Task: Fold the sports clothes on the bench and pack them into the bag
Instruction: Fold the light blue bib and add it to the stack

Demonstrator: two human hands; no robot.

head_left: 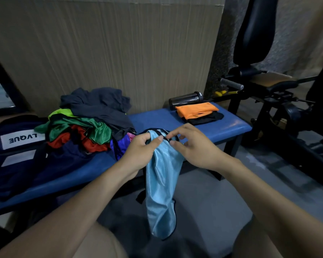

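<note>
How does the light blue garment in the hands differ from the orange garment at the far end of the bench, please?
The light blue garment hangs unfolded off the bench edge; the orange garment lies folded flat on the bench. The left hand grips the blue one while the right hand fingers its black trim; nobody touches the orange one, which rests on a folded black garment. Both look like shiny sportswear.

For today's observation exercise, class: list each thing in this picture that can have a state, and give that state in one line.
Light blue vest: unfolded, hanging from both hands.
Left hand: gripping the vest's top.
Right hand: pinching the vest's black trim.
Clothes pile: unfolded, heaped on the bench.
Orange garment: folded, atop a folded black garment.
Bag: lying on the bench; open or shut unclear.
Bottle: lying on its side.
</note>
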